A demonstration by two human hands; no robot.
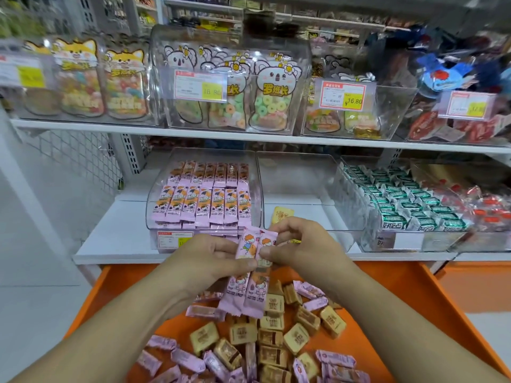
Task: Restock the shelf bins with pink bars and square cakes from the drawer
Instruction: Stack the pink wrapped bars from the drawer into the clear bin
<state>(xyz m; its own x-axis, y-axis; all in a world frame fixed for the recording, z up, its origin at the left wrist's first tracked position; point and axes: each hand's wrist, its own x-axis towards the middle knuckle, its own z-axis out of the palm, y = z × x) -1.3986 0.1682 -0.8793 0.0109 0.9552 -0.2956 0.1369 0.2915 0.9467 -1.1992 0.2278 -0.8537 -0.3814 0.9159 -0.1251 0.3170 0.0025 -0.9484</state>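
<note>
My left hand (210, 261) and my right hand (301, 244) together hold a small bunch of pink bars (250, 272) upright above the open orange drawer (409, 294). The left thumb and fingers grip the bunch at its middle; the right fingers pinch its upper edge. Loose pink bars (188, 360) and tan square cakes (272, 338) lie mixed in the drawer. On the lower shelf, a clear bin (154, 200) holds rows of pink bars. Beside it, the middle clear bin (298, 178) holds a single yellow square cake (282, 214).
To the right stands a bin of green-wrapped snacks (409, 205), then red-wrapped ones (486, 208). The upper shelf (249, 134) carries clear bins of gummy candy bags with price tags. A white wire panel (83, 156) is at the left.
</note>
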